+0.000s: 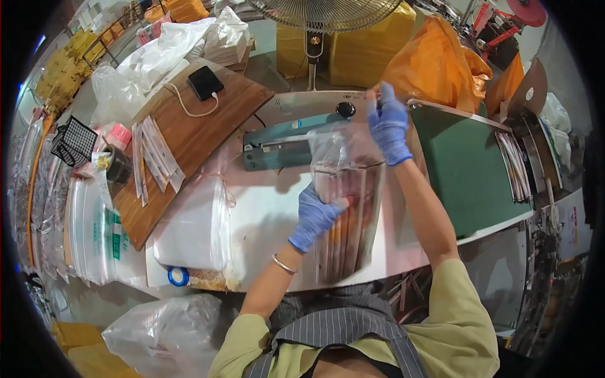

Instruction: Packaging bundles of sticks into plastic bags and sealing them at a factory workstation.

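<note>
My left hand (315,217), in a blue knit glove with bare fingertips, is closed around the side of a clear plastic bag (350,227). Several long, narrow brownish pieces stand inside the bag, which is slightly blurred; its loose upper part bunches toward a teal bag sealer (277,148) lying behind it. Beyond the bag's upper right, my right hand (389,123) is raised, gloved the same way. Its fingers are drawn together, and whatever they might hold is too small to make out. To the left of the bag lies a stack of clear plastic bags (192,227).
A brown wooden board (195,135) at left carries a phone (205,83) on a white cable and several slim packets (154,157). At right is a green board (466,167) with more slim packets (513,167). A fan (315,16) stands behind the table. Blue tape (178,276) sits at the front edge.
</note>
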Motion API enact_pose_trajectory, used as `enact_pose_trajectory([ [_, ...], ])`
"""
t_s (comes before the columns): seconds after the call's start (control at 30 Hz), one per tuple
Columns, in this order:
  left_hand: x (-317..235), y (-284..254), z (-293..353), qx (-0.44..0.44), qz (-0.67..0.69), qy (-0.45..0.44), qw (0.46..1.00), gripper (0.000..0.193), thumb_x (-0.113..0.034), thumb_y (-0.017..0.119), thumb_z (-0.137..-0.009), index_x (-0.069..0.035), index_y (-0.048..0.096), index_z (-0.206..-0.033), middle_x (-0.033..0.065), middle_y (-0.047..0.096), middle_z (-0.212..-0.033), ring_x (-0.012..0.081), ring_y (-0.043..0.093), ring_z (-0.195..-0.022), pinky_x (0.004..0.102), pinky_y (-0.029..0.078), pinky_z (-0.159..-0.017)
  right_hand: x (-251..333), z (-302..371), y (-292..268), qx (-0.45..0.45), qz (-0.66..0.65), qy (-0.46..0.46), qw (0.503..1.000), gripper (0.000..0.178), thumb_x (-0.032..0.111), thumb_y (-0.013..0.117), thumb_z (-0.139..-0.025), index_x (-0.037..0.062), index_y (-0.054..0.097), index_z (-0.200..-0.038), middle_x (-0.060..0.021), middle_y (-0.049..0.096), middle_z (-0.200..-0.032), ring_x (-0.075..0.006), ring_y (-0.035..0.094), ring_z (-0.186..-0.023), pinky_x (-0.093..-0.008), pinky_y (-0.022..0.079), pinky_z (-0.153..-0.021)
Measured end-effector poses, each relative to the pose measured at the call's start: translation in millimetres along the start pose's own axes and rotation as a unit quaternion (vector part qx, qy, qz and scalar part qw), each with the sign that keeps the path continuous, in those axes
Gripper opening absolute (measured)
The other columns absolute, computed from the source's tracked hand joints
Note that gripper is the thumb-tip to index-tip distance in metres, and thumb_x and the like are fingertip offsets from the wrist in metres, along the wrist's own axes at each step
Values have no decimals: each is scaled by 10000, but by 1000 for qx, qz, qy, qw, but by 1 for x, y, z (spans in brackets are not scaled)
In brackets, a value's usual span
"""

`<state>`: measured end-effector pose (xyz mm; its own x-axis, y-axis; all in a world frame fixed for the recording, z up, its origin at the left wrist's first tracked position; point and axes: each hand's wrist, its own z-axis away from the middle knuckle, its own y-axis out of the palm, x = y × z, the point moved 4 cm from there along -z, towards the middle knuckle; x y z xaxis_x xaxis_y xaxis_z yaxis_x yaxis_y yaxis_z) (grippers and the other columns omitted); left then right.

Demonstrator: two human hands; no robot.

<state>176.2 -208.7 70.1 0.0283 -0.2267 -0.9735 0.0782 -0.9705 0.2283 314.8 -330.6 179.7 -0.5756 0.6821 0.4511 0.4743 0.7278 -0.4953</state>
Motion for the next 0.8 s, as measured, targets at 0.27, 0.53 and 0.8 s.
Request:
enact_pose_trajectory([
  [0.27, 46, -40, -93, 26, 117, -200, 972, 275, -141, 696, -706, -23, 631, -946, 14, 621, -826, 109, 579, -734, 256, 476, -661, 48, -25, 76, 130, -335, 70, 930, 158, 182, 512, -877, 40, 531, -945, -17, 512, -758, -83, 436, -678, -228, 390, -607],
  [0.53, 77, -114, -83, -74, -19, -196, 978, 305, -246, 663, -755, -19, 655, -959, 57, 649, -773, 115, 587, -720, 237, 459, -665, -83, 58, 122, 69, -402, 314, 857, 63, 85, 578, -812, 40, 614, -838, 16, 557, -716, -68, 484, -635, -209, 409, -591],
  [0.8, 130, -127, 58, -165, 93, -65, 980, 360, -202, 589, -824, 6, 514, -1109, 62, 561, -1036, 150, 515, -950, 282, 427, -834, -96, 73, 131, 32, -428, 340, 837, 69, 83, 603, -804, 44, 630, -854, 8, 583, -736, -65, 506, -662, -202, 420, -608],
])
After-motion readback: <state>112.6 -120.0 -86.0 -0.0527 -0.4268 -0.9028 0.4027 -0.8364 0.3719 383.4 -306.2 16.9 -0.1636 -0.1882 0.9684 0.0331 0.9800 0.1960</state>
